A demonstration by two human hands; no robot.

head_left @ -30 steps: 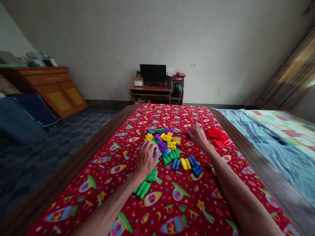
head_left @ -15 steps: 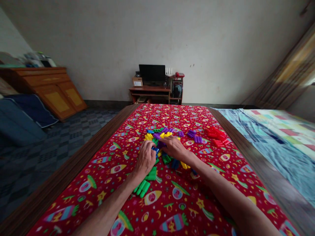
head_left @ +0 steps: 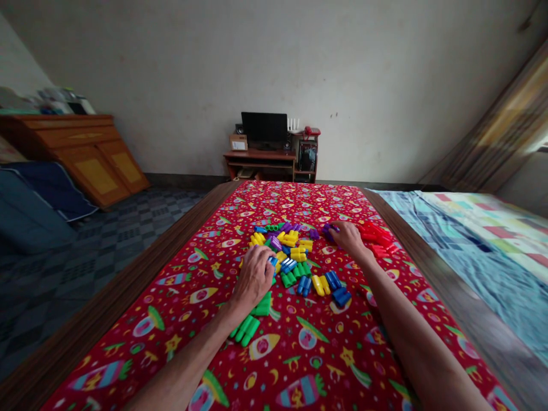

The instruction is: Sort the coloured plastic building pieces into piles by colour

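Observation:
A heap of small plastic blocks [head_left: 293, 256] in yellow, blue, green and purple lies on a red patterned cloth [head_left: 299, 342]. My left hand [head_left: 254, 275] rests curled at the heap's left edge, fingers closed round a blue block [head_left: 273, 262]. Green blocks [head_left: 252, 319] lie under and just behind that wrist. My right hand [head_left: 349, 238] reaches to the far right, fingers curled over purple blocks [head_left: 329, 230], close beside a pile of red blocks [head_left: 379, 238].
The cloth covers a wooden table [head_left: 107, 319]. A bed with a striped sheet [head_left: 483, 245] lies to the right. Against the far wall stands a desk with a monitor [head_left: 265, 128]; a wooden cabinet [head_left: 89, 154] is at the left.
My right hand left the middle of the heap and moved right and away to the purple blocks beside the red pile. My left hand stayed in place.

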